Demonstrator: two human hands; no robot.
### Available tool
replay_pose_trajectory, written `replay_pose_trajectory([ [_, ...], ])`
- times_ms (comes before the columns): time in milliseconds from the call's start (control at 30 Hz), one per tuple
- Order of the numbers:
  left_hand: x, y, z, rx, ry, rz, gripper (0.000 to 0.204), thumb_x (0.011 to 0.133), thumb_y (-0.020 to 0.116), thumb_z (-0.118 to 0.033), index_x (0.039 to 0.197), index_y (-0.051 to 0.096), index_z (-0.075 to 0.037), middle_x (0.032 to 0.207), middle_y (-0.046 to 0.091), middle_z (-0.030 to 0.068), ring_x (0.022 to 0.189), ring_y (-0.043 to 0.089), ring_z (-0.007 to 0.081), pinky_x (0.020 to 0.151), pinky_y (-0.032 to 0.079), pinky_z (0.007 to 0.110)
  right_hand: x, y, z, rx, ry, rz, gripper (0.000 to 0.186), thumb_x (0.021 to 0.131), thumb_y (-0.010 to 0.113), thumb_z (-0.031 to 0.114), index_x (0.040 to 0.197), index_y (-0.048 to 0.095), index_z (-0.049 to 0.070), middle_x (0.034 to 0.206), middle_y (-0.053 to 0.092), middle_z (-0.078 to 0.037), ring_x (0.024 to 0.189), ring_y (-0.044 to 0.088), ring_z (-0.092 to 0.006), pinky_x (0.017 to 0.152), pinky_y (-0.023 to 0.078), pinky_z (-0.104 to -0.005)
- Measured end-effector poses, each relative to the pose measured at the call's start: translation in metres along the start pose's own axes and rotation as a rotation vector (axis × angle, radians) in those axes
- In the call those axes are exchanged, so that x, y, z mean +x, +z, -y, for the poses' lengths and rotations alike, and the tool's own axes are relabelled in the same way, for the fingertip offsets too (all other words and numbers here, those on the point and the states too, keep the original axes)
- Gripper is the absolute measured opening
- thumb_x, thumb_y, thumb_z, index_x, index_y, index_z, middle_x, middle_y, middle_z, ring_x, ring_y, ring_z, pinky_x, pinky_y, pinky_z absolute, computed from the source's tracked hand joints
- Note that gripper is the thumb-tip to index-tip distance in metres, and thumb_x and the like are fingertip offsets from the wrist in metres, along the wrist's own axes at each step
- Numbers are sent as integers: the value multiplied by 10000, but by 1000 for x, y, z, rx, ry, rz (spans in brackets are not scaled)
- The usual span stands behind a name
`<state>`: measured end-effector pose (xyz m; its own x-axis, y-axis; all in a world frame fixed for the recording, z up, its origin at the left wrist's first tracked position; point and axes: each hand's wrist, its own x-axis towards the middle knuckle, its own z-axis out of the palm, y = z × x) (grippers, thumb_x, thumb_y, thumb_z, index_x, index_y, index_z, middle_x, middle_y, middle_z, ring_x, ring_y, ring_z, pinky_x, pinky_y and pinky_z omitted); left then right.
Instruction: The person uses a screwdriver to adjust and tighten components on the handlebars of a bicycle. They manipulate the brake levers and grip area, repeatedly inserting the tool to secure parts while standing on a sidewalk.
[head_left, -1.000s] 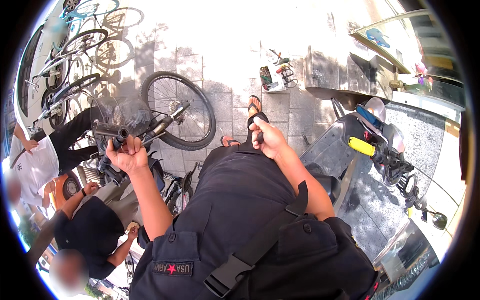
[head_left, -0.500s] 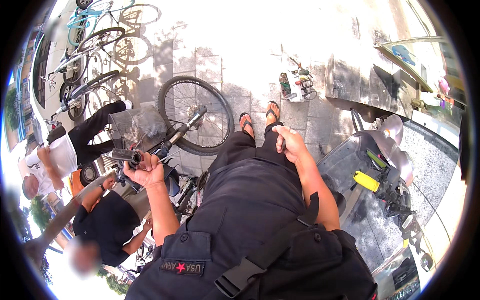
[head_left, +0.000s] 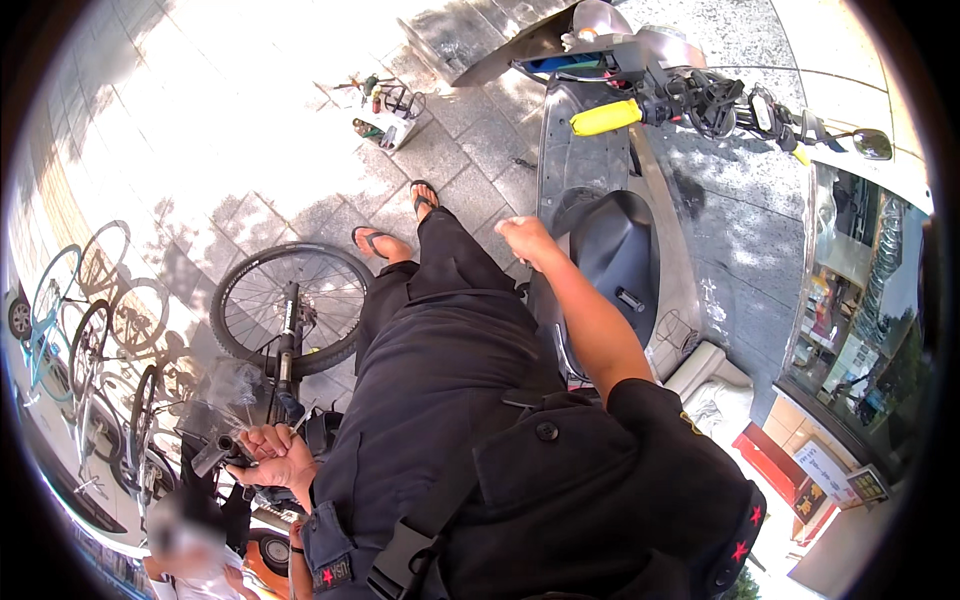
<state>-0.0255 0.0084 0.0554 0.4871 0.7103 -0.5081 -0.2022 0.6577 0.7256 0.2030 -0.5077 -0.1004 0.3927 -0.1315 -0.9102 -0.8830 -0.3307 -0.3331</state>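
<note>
My left hand (head_left: 275,460) is closed at lower left, its fingers around a short dark cylinder with an open round end (head_left: 212,455). A thin metal rod (head_left: 304,417) shows beside those fingers; whether they hold it is unclear. Just ahead is a bicycle wheel (head_left: 291,308) with a black tyre, joined to a dark fork leg (head_left: 287,340). My right hand (head_left: 528,243) is held out above the edge of a grey scooter (head_left: 612,250), with its fingers curled. What they hold, if anything, is hidden.
The scooter's yellow grip (head_left: 605,118) sticks out at the front right. A white container with tools (head_left: 388,130) stands on the paving ahead. Parked bicycles (head_left: 90,350) line the left side. Another person (head_left: 195,560) is at lower left, and a glass shop window (head_left: 850,300) is at right.
My view has turned to the right, so the scooter and shop window show more fully. My right hand has moved from before my leg to the scooter's edge. The left hand keeps the dark cylinder.
</note>
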Motion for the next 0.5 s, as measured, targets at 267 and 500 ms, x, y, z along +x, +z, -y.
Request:
replay_pose_trajectory([
  [267, 8, 27, -13, -47, 47, -125, 386, 824, 649, -413, 951, 643, -49, 685, 512, 3, 443, 305, 121, 435, 211, 297, -58, -150, -175, 1, 103, -310, 293, 1036, 623, 231, 1230, 711, 30, 847, 666, -49, 544, 530, -114, 477, 433, -328],
  [500, 26, 11, -15, 51, 100, -111, 364, 796, 614, -434, 826, 568, -75, 619, 411, -21, 468, 290, 127, 483, 201, 302, -109, -329, -336, -522, 29, -564, 453, 962, 719, 260, 1380, 656, 95, 1150, 721, -174, 1065, 710, -330, 919, 564, -434],
])
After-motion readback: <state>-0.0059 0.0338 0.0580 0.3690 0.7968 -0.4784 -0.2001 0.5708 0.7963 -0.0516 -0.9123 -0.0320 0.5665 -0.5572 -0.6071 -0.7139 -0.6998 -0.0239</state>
